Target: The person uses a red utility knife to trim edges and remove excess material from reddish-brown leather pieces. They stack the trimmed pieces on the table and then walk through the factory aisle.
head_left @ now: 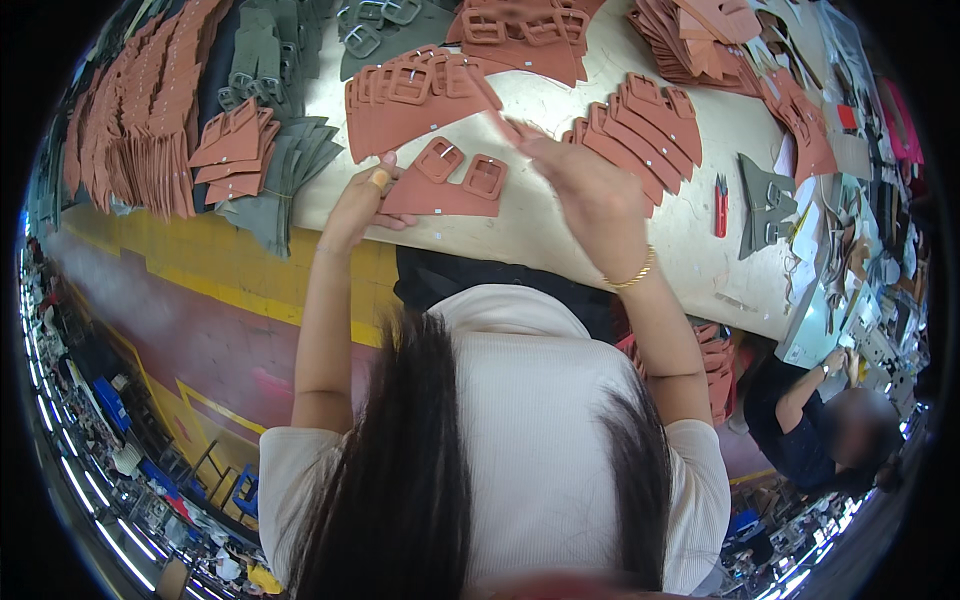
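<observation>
A reddish-brown leather-like piece with two square covered buckles (450, 190) lies on the table in front of me. My left hand (355, 208) grips its left edge, thumb up by the corner and fingers along the lower side. To the right of the piece, my right hand (590, 190) is raised with its fingers toward the far left. Motion blurs those fingers, and a reddish strip shows at their tips; whether they hold it I cannot make out. Just beyond, a fanned row of similar buckled pieces (390, 115) lies on the table.
Another fanned stack (640, 135) lies right of my right hand. Red-handled snips (721, 207) and a dark green buckled piece (766, 205) are farther right. Reddish-brown stacks (150, 110) and green pieces (285, 165) crowd the left. Another person (810, 420) works at the lower right.
</observation>
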Available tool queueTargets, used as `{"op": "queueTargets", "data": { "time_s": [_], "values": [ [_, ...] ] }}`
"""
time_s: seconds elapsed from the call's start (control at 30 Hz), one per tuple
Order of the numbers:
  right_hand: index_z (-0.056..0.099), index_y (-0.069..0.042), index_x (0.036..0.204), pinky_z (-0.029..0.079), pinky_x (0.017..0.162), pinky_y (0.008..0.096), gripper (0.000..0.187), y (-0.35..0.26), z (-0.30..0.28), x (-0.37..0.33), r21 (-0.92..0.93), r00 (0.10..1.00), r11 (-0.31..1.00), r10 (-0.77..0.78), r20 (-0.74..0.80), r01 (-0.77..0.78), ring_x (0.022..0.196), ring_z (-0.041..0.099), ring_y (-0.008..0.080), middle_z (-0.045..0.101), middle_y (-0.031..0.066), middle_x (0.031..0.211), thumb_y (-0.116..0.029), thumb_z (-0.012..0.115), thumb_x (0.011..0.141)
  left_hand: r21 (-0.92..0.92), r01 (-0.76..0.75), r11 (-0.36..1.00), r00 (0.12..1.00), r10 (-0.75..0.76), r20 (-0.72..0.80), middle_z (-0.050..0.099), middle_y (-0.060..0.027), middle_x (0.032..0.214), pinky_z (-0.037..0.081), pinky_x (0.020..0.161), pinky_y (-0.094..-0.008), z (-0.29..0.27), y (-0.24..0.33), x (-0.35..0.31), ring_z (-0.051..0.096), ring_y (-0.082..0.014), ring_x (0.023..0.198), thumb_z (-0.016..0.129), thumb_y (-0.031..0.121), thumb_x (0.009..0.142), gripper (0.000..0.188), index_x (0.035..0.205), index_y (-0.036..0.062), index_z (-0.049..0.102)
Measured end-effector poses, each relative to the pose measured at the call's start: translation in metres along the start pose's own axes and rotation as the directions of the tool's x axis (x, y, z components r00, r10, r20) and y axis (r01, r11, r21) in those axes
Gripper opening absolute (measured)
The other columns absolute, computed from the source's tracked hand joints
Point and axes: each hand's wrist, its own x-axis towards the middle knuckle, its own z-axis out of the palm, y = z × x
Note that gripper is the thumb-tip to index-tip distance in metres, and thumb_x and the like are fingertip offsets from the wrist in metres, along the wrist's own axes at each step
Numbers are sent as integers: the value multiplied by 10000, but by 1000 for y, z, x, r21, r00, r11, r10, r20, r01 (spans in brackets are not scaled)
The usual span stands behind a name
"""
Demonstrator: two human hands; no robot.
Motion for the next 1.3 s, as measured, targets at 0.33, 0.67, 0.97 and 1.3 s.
{"op": "queueTargets", "data": {
  "time_s": [0.33, 0.67, 0.97, 1.3],
  "values": [
    [665, -33, 1021, 490, 965, 369, 243, 7, 99, -57, -21, 937, 984, -163, 309, 178, 1214, 560, 257, 625, 105, 1243, -61, 660, 780, -57, 12, 998, 999, -9, 46, 669, -149, 931, 576, 573, -248, 0, 3, -4, 704, -210, 684, 544, 489, 945, 597, 1154, -70, 536],
    [692, -104, 989, 380, 954, 392, 232, 1, 85, -52, -60, 921, 987, -117, 371, 149, 1176, 549, 230, 634, 37, 1239, -193, 727, 778, -32, -26, 999, 999, 27, 37, 672, -119, 876, 548, 521, -234, 4, 11, -12, 694, -188, 621, 682, 162, 880, 327, 1115, -32, 563],
    [706, -96, 943, 366, 912, 377, 147, 0, 54, -34, -7, 979, 997, 72, 192, -72, 1065, 561, 227, 659, 24, 1120, -157, 704, 809, 298, -502, 812, 834, 546, -82, 643, -13, 894, 518, 585, -199, -76, 99, -63, 617, -76, 709, 671, 262, 880, 309, 1092, 41, 627],
    [704, -55, 949, 396, 888, 360, 118, 2, 43, -44, -10, 959, 984, 176, 224, -178, 986, 577, 244, 671, 62, 1041, -85, 677, 837, 172, -378, 910, 835, 415, -361, 624, 34, 919, 544, 621, -195, -271, 98, -18, 635, -82, 731, 622, 222, 942, 280, 1177, 76, 582]
  ]
}}
